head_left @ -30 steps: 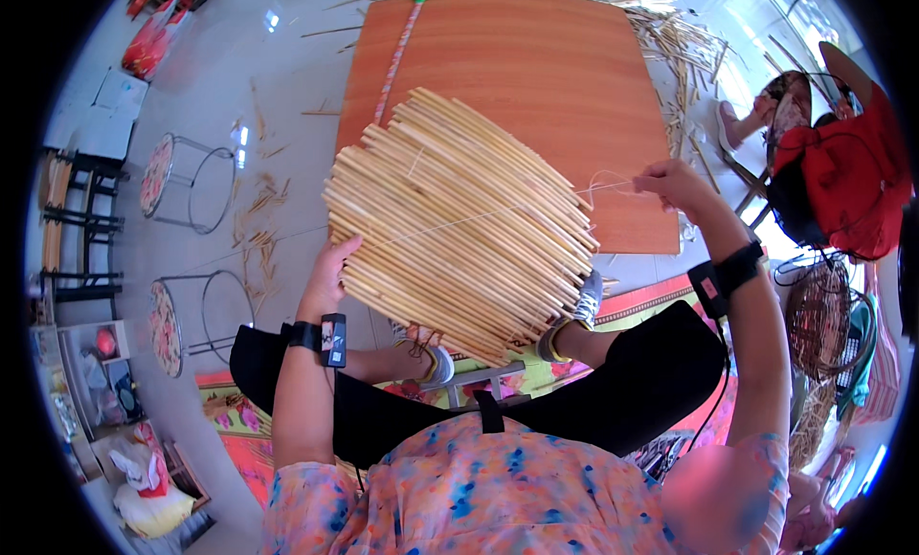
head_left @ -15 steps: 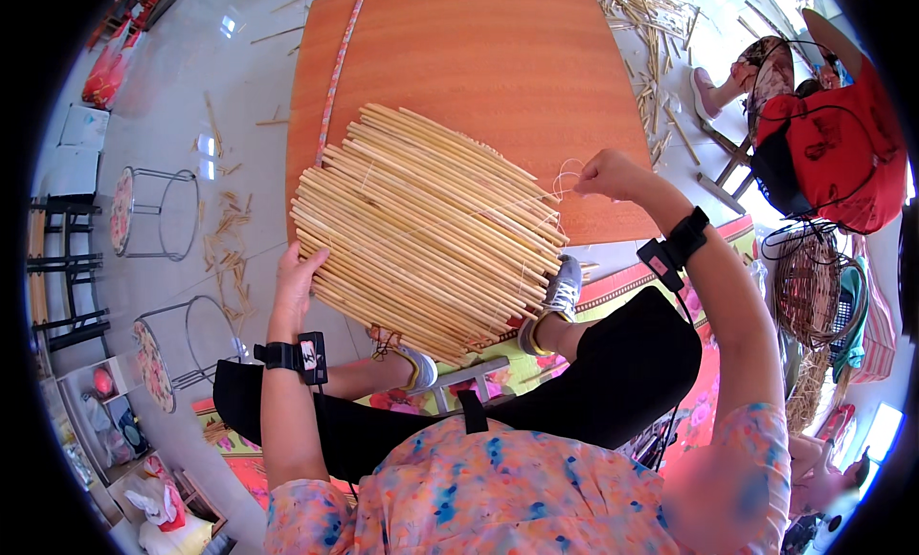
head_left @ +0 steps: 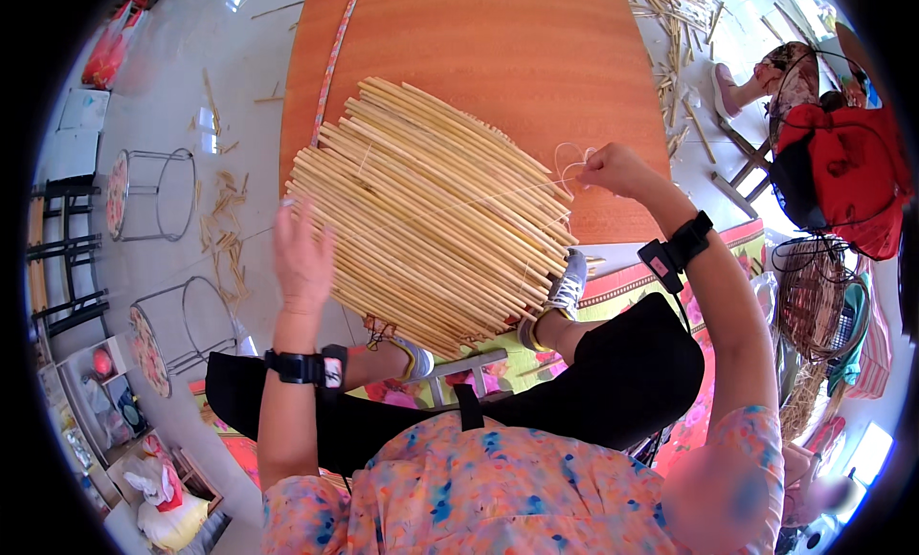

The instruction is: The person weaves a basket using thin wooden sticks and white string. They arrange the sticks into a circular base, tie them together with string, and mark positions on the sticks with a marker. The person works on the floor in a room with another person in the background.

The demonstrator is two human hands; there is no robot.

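Note:
A mat of pale straw stalks (head_left: pixel 431 220), laid side by side and tied with thin thread, rests slanted at the near edge of the orange-brown table (head_left: pixel 498 48). At the mat's left edge, my left hand (head_left: pixel 304 256) has its fingers stretched out, slightly blurred; I cannot tell whether it touches the stalks. Beyond the right edge, my right hand (head_left: pixel 617 170) pinches a fine white thread (head_left: pixel 567 163). Part of the thread loops beside the fingertips, and a line of it runs across the stalks.
A patterned stick (head_left: pixel 337 62) lies along the table's left side. Loose stalks (head_left: pixel 675 19) litter the floor at far right, with cut pieces (head_left: pixel 227 234) at left. Two round stools (head_left: pixel 118 193) stand left. At right are a person's leg (head_left: pixel 732 86), a red bag (head_left: pixel 842 153) and a wicker basket (head_left: pixel 809 292).
My left hand has come off its hold on the mat's left edge and moved slightly away from me, fingers extending. My right hand keeps its pinch; the thread now shows straighter across the stalks.

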